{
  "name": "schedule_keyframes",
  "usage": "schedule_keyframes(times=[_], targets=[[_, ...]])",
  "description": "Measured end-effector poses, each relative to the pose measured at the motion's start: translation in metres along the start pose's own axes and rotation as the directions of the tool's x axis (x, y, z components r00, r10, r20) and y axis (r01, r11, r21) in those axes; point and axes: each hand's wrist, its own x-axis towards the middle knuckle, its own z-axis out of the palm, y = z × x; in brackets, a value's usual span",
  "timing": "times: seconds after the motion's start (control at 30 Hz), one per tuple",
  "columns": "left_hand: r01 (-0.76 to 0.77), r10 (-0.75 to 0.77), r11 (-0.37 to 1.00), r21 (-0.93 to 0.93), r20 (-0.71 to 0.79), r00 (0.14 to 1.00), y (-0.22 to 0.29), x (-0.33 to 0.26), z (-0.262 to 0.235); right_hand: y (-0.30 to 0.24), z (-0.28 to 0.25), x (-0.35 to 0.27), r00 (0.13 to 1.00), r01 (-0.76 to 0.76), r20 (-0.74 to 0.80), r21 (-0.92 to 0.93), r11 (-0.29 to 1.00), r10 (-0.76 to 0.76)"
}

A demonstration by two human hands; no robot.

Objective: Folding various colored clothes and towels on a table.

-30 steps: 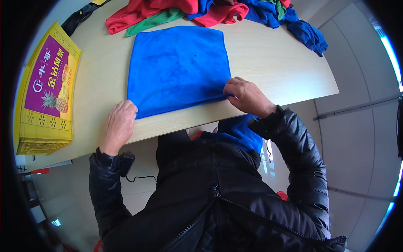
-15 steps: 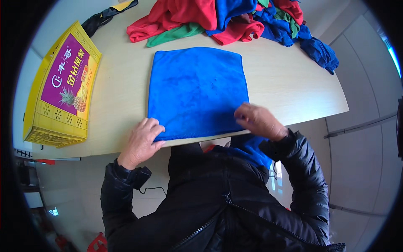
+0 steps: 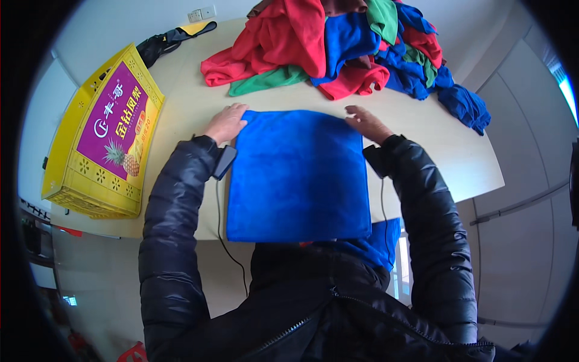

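A blue cloth (image 3: 298, 175) lies spread flat on the pale table (image 3: 434, 151) right in front of me. My left hand (image 3: 227, 122) rests palm down on the cloth's far left corner. At the far right corner lies my right hand (image 3: 367, 122), fingers flat on the cloth's edge. Neither hand grips anything that I can see. Both arms, in black padded sleeves, run along the two sides of the cloth.
A heap of red, green and blue cloths (image 3: 338, 48) fills the far side of the table. A yellow crate with a purple label (image 3: 102, 139) stands at the left. A black and yellow item (image 3: 172, 37) lies behind it.
Both hands have slid from the cloth's near corners up to its far corners. The view has shifted, so the cloth now lies closer to my body.
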Motion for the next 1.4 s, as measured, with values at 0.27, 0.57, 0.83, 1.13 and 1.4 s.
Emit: schedule_keyframes(times=[0.27, 0.57, 0.83, 1.13, 1.4], targets=[[0.191, -0.117, 0.959, -0.211, 0.319, 0.941, -0.015, 0.044, 0.006, -0.039, 0.043, 0.065, 0.947, -0.021, 0.322, 0.009, 1.000, 0.017], [0.078, 0.079, 0.706, -0.704, 0.188, 0.979, 0.040, 0.030, -0.065, -0.067, 0.048, 0.110, 0.863, 0.020, 0.497, 0.151, 0.988, -0.094], [0.141, 0.153, 0.680, -0.719, 0.328, 0.932, 0.016, 0.023, -0.076, -0.043, -0.020, 0.091, 0.733, -0.127, 0.664, -0.077, 0.989, 0.146], [0.131, 0.011, 0.811, -0.571, 0.239, 0.971, -0.010, 0.031, -0.040, -0.009, -0.060, 0.060, 0.873, -0.185, 0.455, -0.025, 0.982, 0.176], [0.274, -0.109, 0.782, -0.559, 0.311, 0.944, -0.035, 0.054, 0.034, 0.037, -0.016, 0.038, 0.947, -0.299, 0.087, -0.120, 0.947, 0.310]])
